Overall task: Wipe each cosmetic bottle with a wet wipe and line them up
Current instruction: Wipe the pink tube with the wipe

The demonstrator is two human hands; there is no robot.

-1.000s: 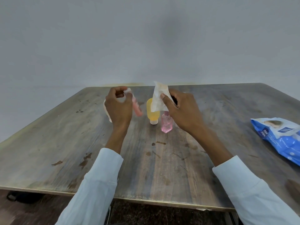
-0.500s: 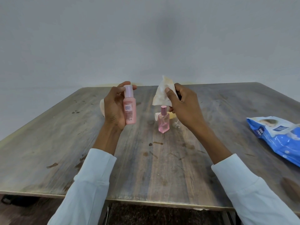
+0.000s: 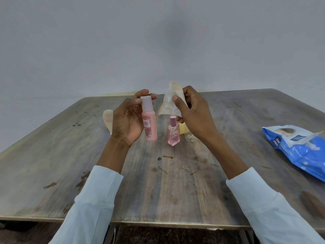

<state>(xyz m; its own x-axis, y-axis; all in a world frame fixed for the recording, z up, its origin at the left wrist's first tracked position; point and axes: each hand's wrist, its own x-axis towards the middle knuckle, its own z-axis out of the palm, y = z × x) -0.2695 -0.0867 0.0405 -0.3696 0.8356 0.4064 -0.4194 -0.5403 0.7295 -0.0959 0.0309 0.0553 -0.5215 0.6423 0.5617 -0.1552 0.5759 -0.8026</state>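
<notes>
Step in hand: the person is holding up one bottle and a wipe side by side above the middle of the table [image 3: 52, 155], and by my judgement is just starting to wipe this bottle; the wipe is not yet touching it.

Left hand [image 3: 126, 120]: it is grasping the pink bottle [image 3: 149, 124] upright, fingers curled behind it and a thumb and fingertip bracing the pale cap.

Right hand [image 3: 195, 113]: it is pinching the wet wipe [image 3: 169, 101] between thumb and fingers, the crumpled sheet standing up just beside the bottle's cap.

Next move: it is likely calling for the wipe to be brought across onto the bottle's side and rubbed down it while the left hand is turning the bottle; the grip near the cap may need shifting so that part gets cleaned too.

Bottles counted: five are showing. One is in the hand; a pink glass perfume bottle [image 3: 173, 132] is standing near the table's middle; a yellow bottle [image 3: 182, 130] and a small clear bottle [image 3: 190, 138] are peeping out behind the right hand; a beige tube [image 3: 107, 120] is sitting towards the left edge, partly hidden by the left hand.

Wipes counted: one loose wipe, in the right hand.

Wipe packs counted: one blue wipe pack [image 3: 299, 152], lying by the right edge with its flap open.

Line-up: the standing bottles are clustering close together, but whether they are forming a row I cannot tell.
</notes>
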